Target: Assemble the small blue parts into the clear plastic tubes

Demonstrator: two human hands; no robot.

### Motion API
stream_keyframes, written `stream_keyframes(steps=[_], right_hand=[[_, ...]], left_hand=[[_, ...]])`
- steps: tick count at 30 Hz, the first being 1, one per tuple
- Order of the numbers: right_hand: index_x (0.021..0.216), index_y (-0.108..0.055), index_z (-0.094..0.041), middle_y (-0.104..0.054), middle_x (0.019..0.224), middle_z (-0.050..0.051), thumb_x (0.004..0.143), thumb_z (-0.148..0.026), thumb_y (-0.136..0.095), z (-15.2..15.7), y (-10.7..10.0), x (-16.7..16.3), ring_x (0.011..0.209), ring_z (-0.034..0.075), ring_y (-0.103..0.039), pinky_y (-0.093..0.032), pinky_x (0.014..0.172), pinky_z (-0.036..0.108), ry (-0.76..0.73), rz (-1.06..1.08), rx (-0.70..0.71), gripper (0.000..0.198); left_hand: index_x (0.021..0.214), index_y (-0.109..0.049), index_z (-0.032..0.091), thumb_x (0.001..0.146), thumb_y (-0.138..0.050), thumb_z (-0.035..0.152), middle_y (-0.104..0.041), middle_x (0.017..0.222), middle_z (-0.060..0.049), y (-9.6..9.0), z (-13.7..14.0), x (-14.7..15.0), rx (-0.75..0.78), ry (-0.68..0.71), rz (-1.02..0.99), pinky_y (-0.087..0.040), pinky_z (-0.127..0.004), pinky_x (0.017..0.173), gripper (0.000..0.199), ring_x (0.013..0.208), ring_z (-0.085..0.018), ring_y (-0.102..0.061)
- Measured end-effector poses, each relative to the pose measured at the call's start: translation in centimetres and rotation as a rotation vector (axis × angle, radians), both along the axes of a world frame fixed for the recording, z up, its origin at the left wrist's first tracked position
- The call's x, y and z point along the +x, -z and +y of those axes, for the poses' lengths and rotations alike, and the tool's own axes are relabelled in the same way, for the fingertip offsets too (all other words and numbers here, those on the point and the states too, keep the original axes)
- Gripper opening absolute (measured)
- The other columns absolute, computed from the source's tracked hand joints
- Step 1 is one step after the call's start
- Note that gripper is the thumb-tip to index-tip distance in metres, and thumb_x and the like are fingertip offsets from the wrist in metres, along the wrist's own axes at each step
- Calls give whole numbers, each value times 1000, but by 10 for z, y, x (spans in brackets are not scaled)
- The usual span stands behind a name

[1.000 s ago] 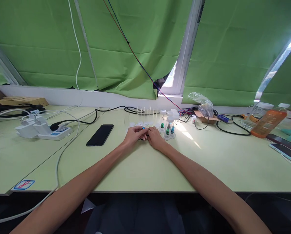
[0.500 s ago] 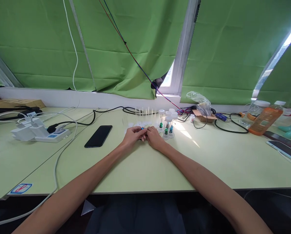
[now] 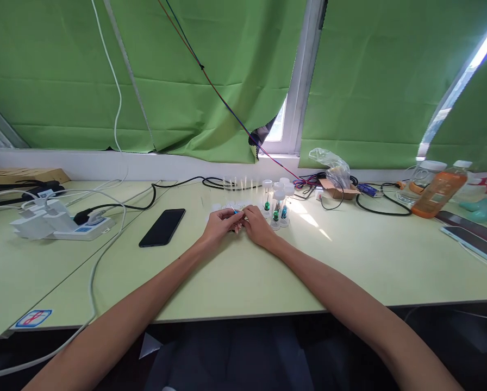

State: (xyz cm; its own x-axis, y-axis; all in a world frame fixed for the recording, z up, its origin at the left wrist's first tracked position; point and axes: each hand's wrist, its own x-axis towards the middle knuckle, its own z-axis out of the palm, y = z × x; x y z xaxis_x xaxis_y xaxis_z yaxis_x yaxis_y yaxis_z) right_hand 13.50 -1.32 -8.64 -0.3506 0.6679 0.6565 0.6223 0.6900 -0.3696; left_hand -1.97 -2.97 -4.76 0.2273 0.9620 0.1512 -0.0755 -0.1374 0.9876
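Observation:
My left hand [image 3: 218, 226] is closed in a pinch on a small blue piece [image 3: 235, 211] with a thin light tip sticking up from it. Its exact kind is too small to tell. Fingertip to fingertip with it, my right hand [image 3: 258, 225] has its fingers pressed together; whatever they pinch is hidden. Just right of my hands stand several clear tubes with white caps [image 3: 284, 187], holding small green pieces [image 3: 275, 215] and blue ones [image 3: 284, 210]. Behind my fingers, clear upright tubes [image 3: 229, 184] are faint against the tabletop.
A black phone [image 3: 162, 227] lies left of my hands on the pale table [image 3: 243, 282]. Further left is a white power strip [image 3: 84, 229] with plugs and cables. At the right are an orange bottle [image 3: 441, 190], a clear jar [image 3: 420, 182], an opened cardboard box [image 3: 339, 190] and another phone [image 3: 474, 244].
The view has shifted slightly, so most things sit a little further left. Both hands stay together; the fingers have moved only slightly around the small blue piece.

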Motion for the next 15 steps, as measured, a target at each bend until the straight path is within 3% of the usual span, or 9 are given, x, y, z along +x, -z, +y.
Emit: stream_keyframes(steps=[6, 15], right_hand=[[89, -55, -18, -55, 102, 10, 88, -10, -41, -2, -5, 1, 97, 21, -53, -47, 86, 36, -43, 153, 12, 17], [82, -54, -20, -60, 107, 12, 84, -15, -48, -5, -9, 0, 96, 20, -59, -50, 79, 33, 24, 258, 36, 8]], left_hand=[[75, -70, 14, 62, -83, 42, -63, 63, -3, 0, 1, 1, -12, -2, -3, -43, -27, 56, 34, 54, -11, -55], [79, -70, 13, 59, -84, 46, -63, 61, -3, -1, 3, -1, -19, 9, 9, -42, -27, 55, 41, 54, -13, -55]])
